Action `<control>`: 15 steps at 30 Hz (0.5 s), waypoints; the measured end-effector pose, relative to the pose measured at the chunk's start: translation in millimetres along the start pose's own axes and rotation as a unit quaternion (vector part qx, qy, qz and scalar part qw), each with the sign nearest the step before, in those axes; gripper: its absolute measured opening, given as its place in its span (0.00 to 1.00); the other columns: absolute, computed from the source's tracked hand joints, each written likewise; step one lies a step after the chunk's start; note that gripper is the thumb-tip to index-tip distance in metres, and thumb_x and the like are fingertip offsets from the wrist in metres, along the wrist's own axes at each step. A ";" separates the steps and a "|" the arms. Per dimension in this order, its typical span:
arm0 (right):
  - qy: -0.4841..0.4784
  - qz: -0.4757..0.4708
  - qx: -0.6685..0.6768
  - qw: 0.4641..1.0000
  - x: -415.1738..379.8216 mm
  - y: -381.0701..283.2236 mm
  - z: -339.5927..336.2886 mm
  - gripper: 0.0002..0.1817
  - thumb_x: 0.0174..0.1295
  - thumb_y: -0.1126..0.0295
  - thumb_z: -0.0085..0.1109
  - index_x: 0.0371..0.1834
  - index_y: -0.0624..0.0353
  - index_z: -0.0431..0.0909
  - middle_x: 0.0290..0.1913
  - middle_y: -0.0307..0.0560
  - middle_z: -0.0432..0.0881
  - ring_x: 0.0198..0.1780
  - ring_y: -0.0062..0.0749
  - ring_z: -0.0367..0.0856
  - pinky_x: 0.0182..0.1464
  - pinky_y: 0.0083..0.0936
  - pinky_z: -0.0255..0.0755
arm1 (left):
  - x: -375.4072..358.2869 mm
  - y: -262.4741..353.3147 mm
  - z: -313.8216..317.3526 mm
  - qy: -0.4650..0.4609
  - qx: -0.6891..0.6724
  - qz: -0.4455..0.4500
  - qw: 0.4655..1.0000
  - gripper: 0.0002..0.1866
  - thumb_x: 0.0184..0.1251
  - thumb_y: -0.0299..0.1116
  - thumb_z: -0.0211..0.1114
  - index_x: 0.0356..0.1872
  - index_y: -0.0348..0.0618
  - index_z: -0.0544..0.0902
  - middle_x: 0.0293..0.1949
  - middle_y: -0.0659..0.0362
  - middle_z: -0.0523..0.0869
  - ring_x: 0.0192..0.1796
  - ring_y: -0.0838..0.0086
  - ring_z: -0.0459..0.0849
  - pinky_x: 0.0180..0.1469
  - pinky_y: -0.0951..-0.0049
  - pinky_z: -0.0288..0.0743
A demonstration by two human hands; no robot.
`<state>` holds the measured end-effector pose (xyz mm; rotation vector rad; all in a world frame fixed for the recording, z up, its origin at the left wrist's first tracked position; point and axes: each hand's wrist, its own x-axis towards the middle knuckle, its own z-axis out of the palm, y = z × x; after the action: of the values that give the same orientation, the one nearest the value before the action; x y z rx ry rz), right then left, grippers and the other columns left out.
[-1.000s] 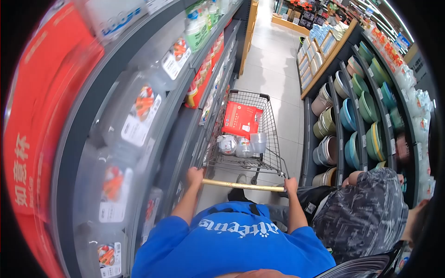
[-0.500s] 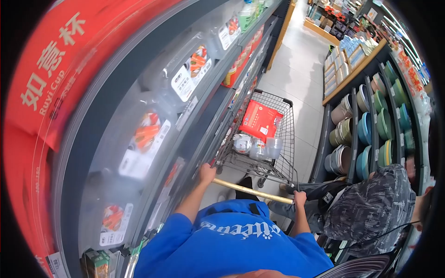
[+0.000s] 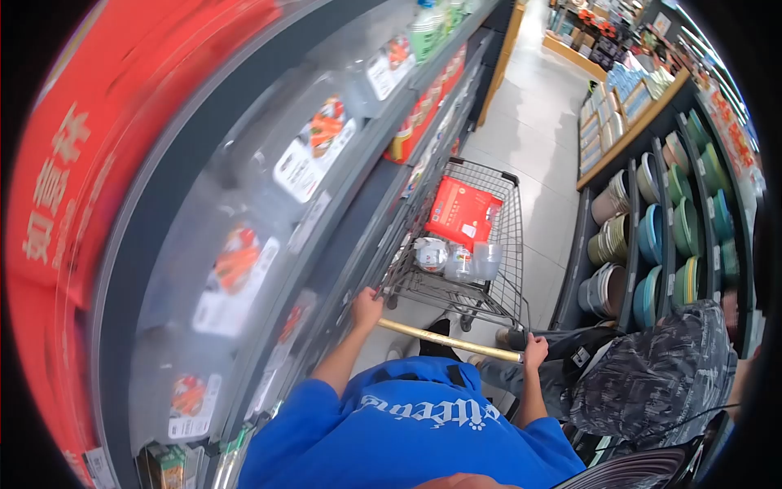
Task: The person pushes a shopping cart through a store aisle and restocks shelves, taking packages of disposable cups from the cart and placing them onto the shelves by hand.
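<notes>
My left hand [image 3: 367, 309] is closed round the left end of the shopping cart's gold-coloured handle [image 3: 448, 338]. At the other end of the bar, my right hand [image 3: 534, 351] grips it too. Ahead of both hands is the wire shopping cart [image 3: 510, 277]. Inside it lies a flat red package [image 3: 461, 210]. Nearer to me in the basket sit a clear packet with whitish contents [image 3: 430, 254], a clear plastic container [image 3: 460, 265] and a stack of clear cups [image 3: 488, 261].
Close on my left runs a shelf with packs of clear plastic containers [image 3: 236, 261] and a red "Ruyi Cup" panel [image 3: 57, 212]. On the right, a rack holds stacked bowls [image 3: 649, 231]. A person in a dark patterned top [image 3: 652, 375] is close beside me. Tiled floor [image 3: 521, 106] stretches ahead.
The left shelf and its red panel have slid slightly back past me, and the view has shifted a little. Both hands stay on the handle, with the cart ahead of me.
</notes>
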<state>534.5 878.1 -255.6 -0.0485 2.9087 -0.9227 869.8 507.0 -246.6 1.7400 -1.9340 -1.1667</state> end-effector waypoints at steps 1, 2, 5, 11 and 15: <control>-0.003 0.009 -0.008 1.000 9.9 -1.6 1.4 0.19 0.57 0.60 0.69 0.27 0.67 0.78 0.28 0.58 0.83 0.33 0.52 0.82 0.43 0.41 0.74 | 8.4 -4.3 8.7 -0.014 -0.018 -0.008 1.000 0.11 0.55 0.34 0.69 0.36 0.40 0.83 0.34 0.48 0.88 0.43 0.51 0.87 0.47 0.55 0.77; 0.002 -0.007 -0.017 1.000 24.1 1.1 7.5 0.18 0.57 0.60 0.69 0.28 0.68 0.78 0.28 0.59 0.83 0.35 0.52 0.83 0.42 0.41 0.74 | 18.2 -10.2 21.5 -0.004 -0.047 0.006 0.999 0.11 0.54 0.33 0.69 0.36 0.39 0.83 0.31 0.47 0.88 0.40 0.50 0.87 0.46 0.55 0.78; -0.008 -0.010 0.015 1.000 46.1 -7.5 4.2 0.18 0.58 0.60 0.69 0.28 0.67 0.78 0.28 0.58 0.83 0.35 0.53 0.84 0.41 0.40 0.74 | 27.8 1.7 38.3 0.008 -0.005 0.020 1.000 0.11 0.54 0.34 0.69 0.36 0.39 0.83 0.32 0.47 0.88 0.40 0.50 0.87 0.46 0.55 0.77; 0.007 -0.025 0.060 0.998 78.9 -10.2 -5.6 0.16 0.58 0.63 0.70 0.27 0.65 0.77 0.24 0.52 0.80 0.28 0.41 0.80 0.36 0.36 0.73 | 19.3 29.3 59.1 -0.021 -0.003 0.042 0.999 0.09 0.59 0.32 0.67 0.34 0.36 0.80 0.27 0.47 0.85 0.33 0.52 0.85 0.39 0.56 0.75; 0.027 0.004 0.031 0.999 102.5 -20.6 -18.3 0.16 0.57 0.62 0.70 0.27 0.65 0.77 0.23 0.50 0.80 0.28 0.40 0.79 0.36 0.36 0.72 | 12.1 47.9 73.8 -0.039 0.028 0.064 0.997 0.09 0.61 0.31 0.67 0.31 0.35 0.80 0.26 0.47 0.84 0.30 0.55 0.84 0.37 0.58 0.74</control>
<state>430.7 865.8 -236.7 -0.0074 2.9245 -1.0291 783.4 520.2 -262.2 1.5932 -2.1097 -1.1616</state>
